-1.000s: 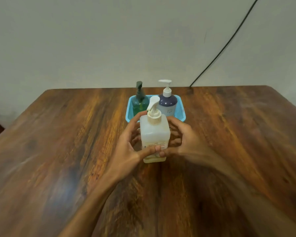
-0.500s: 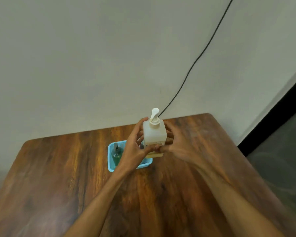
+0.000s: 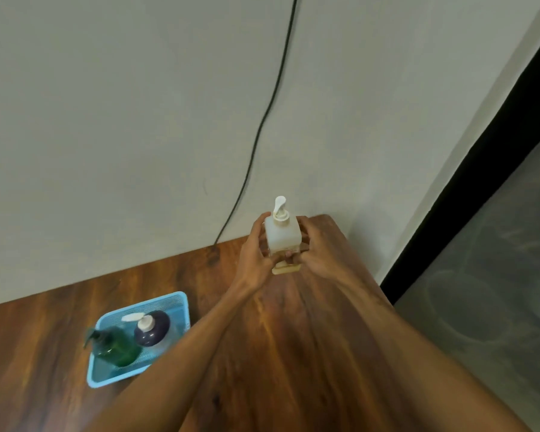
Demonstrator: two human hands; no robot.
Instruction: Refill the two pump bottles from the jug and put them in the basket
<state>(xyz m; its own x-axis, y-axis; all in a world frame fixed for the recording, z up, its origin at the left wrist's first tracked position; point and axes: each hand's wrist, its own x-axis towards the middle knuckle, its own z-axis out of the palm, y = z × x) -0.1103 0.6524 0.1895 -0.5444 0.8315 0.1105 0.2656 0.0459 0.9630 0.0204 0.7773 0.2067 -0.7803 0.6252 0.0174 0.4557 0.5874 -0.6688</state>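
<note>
Wooden table w/ blue basket at left; green pump bottle & dark-blue pump bottle stand inside, side by side. Near far right corner, L hand & R hand curl fingers round an upright white jug w/ pump top.

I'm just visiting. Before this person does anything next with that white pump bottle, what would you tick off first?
1. Grip on the white pump bottle: ok, left hand and right hand curl round its sides.
2. It stands upright, pump on top: ok.
3. Its base rests on the table: cannot tell, the fingers hide part of it.
4. Green bottle and purple bottle inside the blue basket: ok.
5. Liquid level in the white pump bottle: cannot tell.
</note>
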